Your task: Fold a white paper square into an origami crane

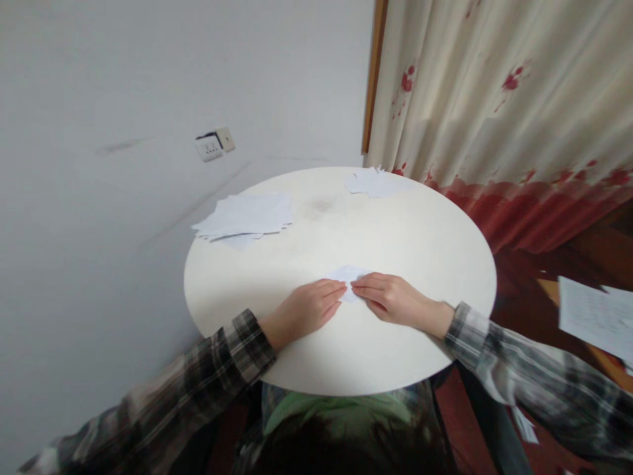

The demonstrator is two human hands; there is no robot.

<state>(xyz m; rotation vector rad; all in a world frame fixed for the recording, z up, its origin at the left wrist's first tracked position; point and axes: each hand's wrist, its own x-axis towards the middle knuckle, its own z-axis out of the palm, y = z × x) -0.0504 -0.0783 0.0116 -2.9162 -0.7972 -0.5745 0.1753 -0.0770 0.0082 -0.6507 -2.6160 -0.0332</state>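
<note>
Small white paper [349, 271] on the desk [326, 363] looks part-folded — left hand [312, 307] and right hand [393, 298] pinched on it, fingertips nearly meeting — folding seemingly unfinished, paper stack [252, 212] far left lying flat.

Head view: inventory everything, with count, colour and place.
Round table: one, white, centre
Small paper: one, white, table's near middle
Paper pile: one, white, table's far left
Paper scraps: several, white, table's far edge
Wall: one, grey, upper left
Socket: one, white, on wall
Wall plate: one, beige, beside socket
Curtain: one, cream and red, upper right
Wooden strip: one, brown, beside curtain
Marked sheets: at least two, white, far right
Loose paper: count unclear, white, lower right
Floor: one, reddish, right
Cloth: one, green, bottom centre
Plaid sleeves: two, black-grey, lower corners
Left hand: one, bare, small paper's left
Right hand: one, bare, small paper's right
</note>
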